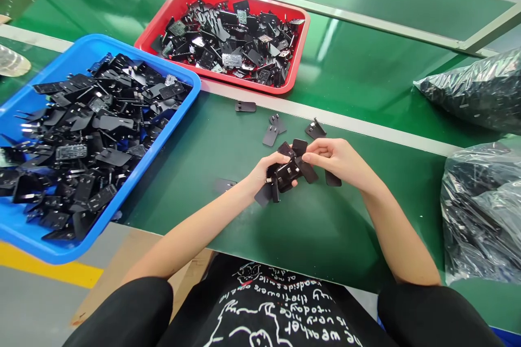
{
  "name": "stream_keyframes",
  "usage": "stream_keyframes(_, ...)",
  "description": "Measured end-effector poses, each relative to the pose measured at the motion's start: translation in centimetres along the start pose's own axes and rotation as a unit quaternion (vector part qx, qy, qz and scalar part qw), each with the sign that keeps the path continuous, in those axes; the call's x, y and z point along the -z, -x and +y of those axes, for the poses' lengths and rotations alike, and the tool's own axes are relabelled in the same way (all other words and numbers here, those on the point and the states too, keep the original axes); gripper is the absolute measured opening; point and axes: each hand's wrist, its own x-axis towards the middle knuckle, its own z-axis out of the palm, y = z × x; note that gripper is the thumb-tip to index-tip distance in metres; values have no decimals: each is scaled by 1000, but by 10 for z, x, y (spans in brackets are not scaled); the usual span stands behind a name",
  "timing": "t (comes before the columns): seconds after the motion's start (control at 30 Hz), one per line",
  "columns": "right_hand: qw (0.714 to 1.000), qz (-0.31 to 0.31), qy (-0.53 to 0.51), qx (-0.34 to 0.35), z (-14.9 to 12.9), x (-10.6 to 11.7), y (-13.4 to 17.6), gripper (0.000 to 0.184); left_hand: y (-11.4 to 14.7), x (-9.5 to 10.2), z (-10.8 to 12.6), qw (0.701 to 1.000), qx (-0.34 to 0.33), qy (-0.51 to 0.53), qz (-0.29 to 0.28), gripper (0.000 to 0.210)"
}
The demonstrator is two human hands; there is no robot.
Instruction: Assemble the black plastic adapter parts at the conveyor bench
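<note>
A bunch of flat black plastic plug plates with metal prongs (pixel 287 173) is gripped in my left hand (pixel 266 169), its thumb pressed across the top. My right hand (pixel 329 158) pinches one black plate (pixel 306 169) at the right side of that bunch, thumb against fingertips. Beneath my right hand another black plate (pixel 332 178) shows on the green table (pixel 325 238). Beyond my hands lie several loose plates, among them one with prongs up (pixel 316 129) and one farther back (pixel 245 107). Part of a plate (pixel 225 185) shows beside my left forearm.
A blue tray (pixel 163 143) heaped with black plug plates stands at the left, overhanging the table's front edge. Behind it is a red tray (pixel 300 46) of similar pieces. Clear plastic bags of black parts, one nearer (pixel 480 217) and one farther (pixel 476 89), lie at the right.
</note>
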Motion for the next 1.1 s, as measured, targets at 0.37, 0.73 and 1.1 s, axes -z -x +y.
stream_keyframes(0.37,998,-49,-49,-12,3,8,-2,28,-1,-1,2,999,-8,-28,26,34)
stream_keyframes(0.73,951,3,-310,-11,11,8,-11,19,-3,0,7,999,-31,11,-18,35)
stream_keyframes(1.1,854,-85,-499,-120,15,-2,-19,28,-4,0,8,999,-39,-3,29,38)
